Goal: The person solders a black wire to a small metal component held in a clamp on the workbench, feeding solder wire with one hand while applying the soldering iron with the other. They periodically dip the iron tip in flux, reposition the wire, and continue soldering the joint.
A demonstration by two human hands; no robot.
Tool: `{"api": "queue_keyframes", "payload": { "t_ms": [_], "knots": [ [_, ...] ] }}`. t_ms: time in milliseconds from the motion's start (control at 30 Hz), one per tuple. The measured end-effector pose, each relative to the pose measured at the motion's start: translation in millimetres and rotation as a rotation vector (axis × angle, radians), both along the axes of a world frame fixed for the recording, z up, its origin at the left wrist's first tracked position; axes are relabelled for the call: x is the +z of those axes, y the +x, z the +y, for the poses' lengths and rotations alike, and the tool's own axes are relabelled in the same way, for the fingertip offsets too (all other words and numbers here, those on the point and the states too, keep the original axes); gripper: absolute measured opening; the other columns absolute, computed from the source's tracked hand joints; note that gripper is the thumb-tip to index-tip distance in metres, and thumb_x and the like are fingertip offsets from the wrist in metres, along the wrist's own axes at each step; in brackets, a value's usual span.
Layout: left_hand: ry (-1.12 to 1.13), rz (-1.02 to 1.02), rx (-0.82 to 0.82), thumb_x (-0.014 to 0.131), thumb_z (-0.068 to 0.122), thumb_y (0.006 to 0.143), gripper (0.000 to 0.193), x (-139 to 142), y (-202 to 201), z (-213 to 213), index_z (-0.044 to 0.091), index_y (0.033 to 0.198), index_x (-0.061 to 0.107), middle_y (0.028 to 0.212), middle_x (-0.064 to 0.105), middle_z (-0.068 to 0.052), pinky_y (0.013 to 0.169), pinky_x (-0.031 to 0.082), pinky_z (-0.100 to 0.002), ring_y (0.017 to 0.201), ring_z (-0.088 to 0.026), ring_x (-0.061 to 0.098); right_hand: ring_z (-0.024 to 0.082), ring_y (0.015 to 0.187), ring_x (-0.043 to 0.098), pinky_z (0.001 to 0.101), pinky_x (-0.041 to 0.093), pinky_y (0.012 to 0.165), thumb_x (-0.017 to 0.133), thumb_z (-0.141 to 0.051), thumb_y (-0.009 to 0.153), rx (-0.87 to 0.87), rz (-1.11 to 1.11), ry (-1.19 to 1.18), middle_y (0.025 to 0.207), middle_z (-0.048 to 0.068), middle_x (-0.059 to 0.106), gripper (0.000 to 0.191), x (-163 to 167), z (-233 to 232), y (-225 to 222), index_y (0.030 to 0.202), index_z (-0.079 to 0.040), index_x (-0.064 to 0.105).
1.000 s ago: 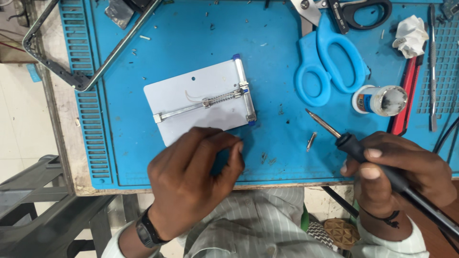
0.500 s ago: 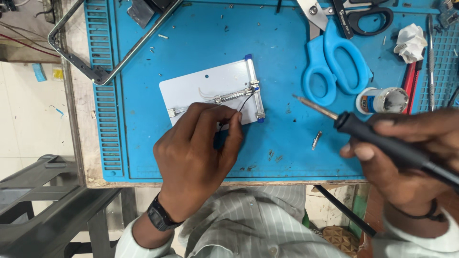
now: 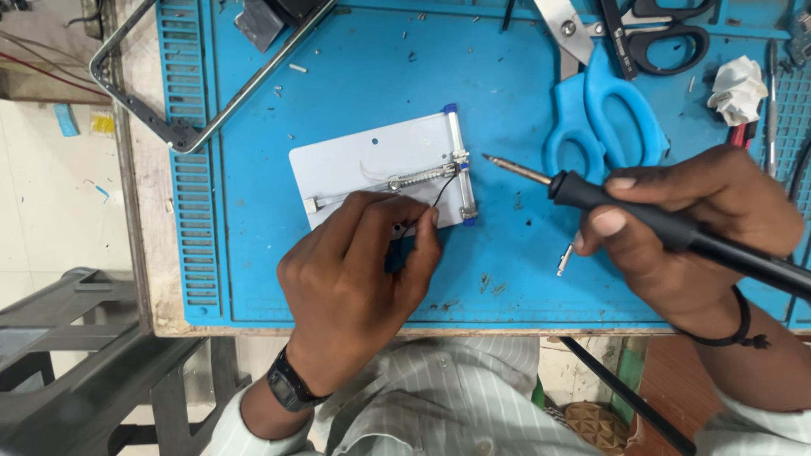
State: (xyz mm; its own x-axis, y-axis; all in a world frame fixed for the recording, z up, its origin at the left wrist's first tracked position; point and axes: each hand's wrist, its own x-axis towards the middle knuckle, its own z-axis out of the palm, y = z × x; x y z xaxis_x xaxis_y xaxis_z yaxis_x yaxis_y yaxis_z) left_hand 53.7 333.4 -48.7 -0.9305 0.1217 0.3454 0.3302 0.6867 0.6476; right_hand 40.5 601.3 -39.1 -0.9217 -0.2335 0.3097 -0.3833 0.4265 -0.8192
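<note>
- Diagonally, the soldering iron (image 3: 642, 221) runs from lower right to upper left, tip aimed at the white holder plate (image 3: 380, 169).
- Right hand (image 3: 693, 232) wraps its handle, fingers closed.
- Left hand (image 3: 355, 287) pinches a thin wire (image 3: 441, 192) at the plate's near edge.

Blue scissors (image 3: 604, 110), crumpled tissue (image 3: 737, 89), perhaps a metal frame (image 3: 203, 93).
</note>
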Motion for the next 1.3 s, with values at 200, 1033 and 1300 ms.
{"api": "queue_keyframes", "payload": {
  "t_ms": [200, 1033, 1300],
  "knots": [
    [0.008, -0.02, 0.014, 0.081, 0.012, 0.095, 0.012, -0.6, -5.4, 2.9, 0.01, 0.093, 0.069, 0.084, 0.067, 0.001, 0.052, 0.042, -0.032, 0.061, -0.015, 0.062, 0.02, 0.071, 0.076, 0.03, 0.063, 0.061, 0.071, -0.012, 0.102, -0.018, -0.072, -0.097, 0.085, 0.017, 0.068, 0.025, -10.4, -2.8, -1.3, 0.102, 0.004, 0.051],
    [0.068, -0.095, 0.023, 0.073, 0.011, 0.09, 0.009, -7.1, -11.6, -0.4, 0.006, 0.088, 0.066, 0.087, 0.067, -0.003, 0.054, 0.047, -0.031, 0.064, -0.017, 0.065, 0.019, 0.067, 0.076, 0.0297, 0.058, 0.059, 0.072, -0.007, 0.096, -0.003, -0.087, -0.057, 0.073, 0.015, 0.069, 0.019, -15.6, -11.4, -16.8, 0.093, 0.004, 0.056],
    [0.075, -0.087, 0.029, 0.073, 0.011, 0.09, 0.008, -8.1, -12.4, -2.8, 0.006, 0.089, 0.066, 0.091, 0.068, -0.003, 0.055, 0.047, -0.03, 0.066, -0.017, 0.065, 0.018, 0.067, 0.076, 0.0296, 0.058, 0.059, 0.07, -0.01, 0.098, -0.005, -0.107, -0.075, 0.073, 0.014, 0.069, 0.021, -14.4, -15.2, -17.6, 0.094, 0.004, 0.055]
  ]
}}
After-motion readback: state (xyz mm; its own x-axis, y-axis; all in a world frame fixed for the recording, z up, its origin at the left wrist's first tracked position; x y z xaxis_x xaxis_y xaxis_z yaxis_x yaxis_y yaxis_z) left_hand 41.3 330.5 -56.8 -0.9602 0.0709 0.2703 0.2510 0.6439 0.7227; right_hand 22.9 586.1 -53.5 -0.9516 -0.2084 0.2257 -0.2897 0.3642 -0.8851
